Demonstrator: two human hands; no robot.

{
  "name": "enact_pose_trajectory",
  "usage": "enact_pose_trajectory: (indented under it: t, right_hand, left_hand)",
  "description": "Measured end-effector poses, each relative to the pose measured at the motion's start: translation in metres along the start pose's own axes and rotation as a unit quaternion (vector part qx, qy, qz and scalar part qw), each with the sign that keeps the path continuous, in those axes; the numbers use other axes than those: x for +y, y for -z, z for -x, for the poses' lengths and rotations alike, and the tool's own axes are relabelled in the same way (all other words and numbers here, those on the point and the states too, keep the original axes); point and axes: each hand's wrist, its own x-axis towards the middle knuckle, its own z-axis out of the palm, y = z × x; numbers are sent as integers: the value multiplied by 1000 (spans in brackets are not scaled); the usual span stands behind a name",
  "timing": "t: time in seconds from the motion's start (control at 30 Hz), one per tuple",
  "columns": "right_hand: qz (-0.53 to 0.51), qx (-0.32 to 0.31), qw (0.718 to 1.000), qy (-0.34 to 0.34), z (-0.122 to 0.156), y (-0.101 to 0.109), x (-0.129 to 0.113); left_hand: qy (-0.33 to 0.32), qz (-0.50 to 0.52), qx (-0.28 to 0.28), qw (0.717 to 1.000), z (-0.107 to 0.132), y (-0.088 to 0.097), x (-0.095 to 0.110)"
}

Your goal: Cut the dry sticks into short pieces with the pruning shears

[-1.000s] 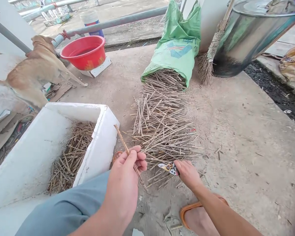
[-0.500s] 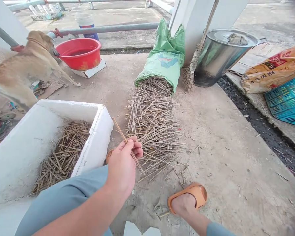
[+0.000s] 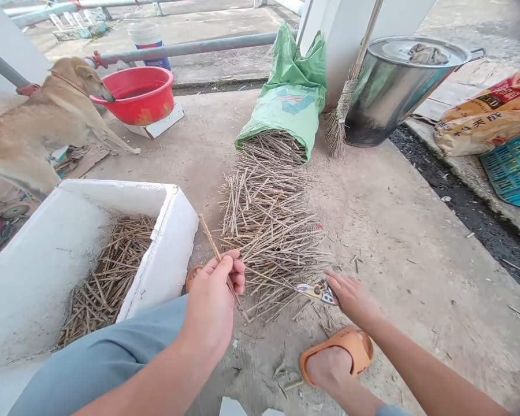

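Between thumb and fingers, my left hand (image 3: pixel 214 294) pinches a thin brown stick (image 3: pixel 210 236), its top end slanting up toward the white foam box (image 3: pixel 182 242). My right hand (image 3: pixel 351 293) is closed around pruning shears (image 3: pixel 317 292), whose blades point left at the edge of the stick pile (image 3: pixel 277 231). Those cut sticks lie on the concrete and spill from the mouth of a green woven sack (image 3: pixel 286 112). More short sticks (image 3: pixel 108 277) fill the bottom of the foam box beside my left knee.
A dog (image 3: pixel 47 127) stands at a red basin (image 3: pixel 143 98) on the left. Behind the pile are a twig broom (image 3: pixel 343 112) and a lidded metal pot (image 3: pixel 385 92). A yellow bag (image 3: pixel 481 124) and blue crate (image 3: pixel 513 170) lie at right. My sandal (image 3: pixel 351 349) is near my right hand.
My right hand has come into view from the right, holding the pruning shears. My left hand keeps the stick and has shifted slightly. The dog's head has moved over the basin's rim.
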Motion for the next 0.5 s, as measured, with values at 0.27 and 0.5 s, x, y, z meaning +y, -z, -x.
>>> enact_pose_trajectory:
  t: [0.27, 0.5]
  right_hand:
    - [60, -114, 991, 29, -54, -14, -41]
    - [27, -115, 991, -54, 24, 82, -25]
  left_hand:
    - [13, -5, -4, 1000, -4, -6, 4]
    - [43, 40, -37, 998, -5, -4, 1]
